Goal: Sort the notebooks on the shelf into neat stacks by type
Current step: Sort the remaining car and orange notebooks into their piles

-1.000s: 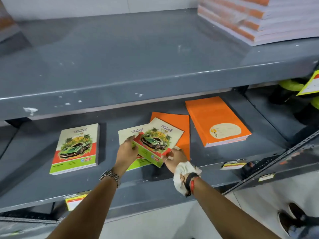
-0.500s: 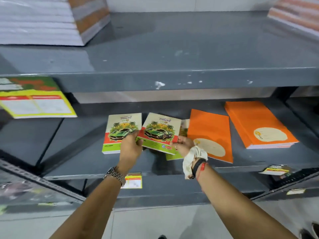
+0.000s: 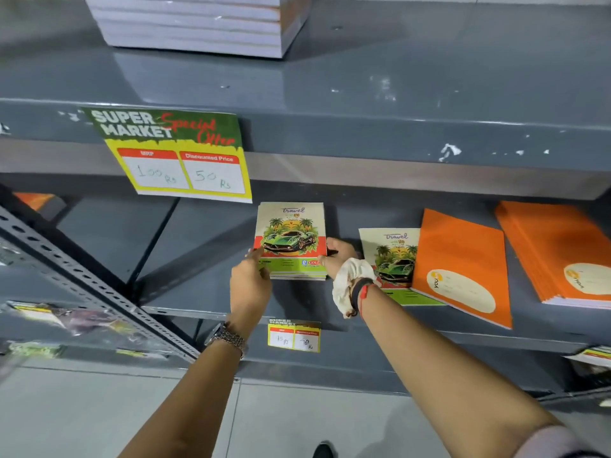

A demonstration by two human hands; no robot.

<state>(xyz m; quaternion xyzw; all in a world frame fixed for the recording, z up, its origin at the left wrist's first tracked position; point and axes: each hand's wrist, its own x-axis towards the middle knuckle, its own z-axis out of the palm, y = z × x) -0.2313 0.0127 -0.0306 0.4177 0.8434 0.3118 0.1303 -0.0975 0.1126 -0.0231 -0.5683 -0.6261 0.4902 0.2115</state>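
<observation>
A small stack of green car-print notebooks [image 3: 291, 236] lies on the grey middle shelf [image 3: 205, 246]. My left hand [image 3: 249, 279] grips its lower left corner and my right hand [image 3: 337, 256] holds its right edge. Another car-print notebook [image 3: 391, 259] lies to the right, partly under a single orange notebook [image 3: 463, 259]. Further right sits a stack of orange notebooks [image 3: 555, 252]. My right wrist covers the lower left part of the lone car notebook.
A special-offer price sign [image 3: 185, 157] hangs from the upper shelf edge, and a small price tag [image 3: 293, 337] sits on the lower one. A tall pile of books [image 3: 198, 24] rests on the top shelf. A perforated metal upright [image 3: 82, 285] slants at the left.
The car notebook held in both hands moved left and now lies squared on top of the other car notebook. The view shifted left; a second car notebook shows beside the orange one.
</observation>
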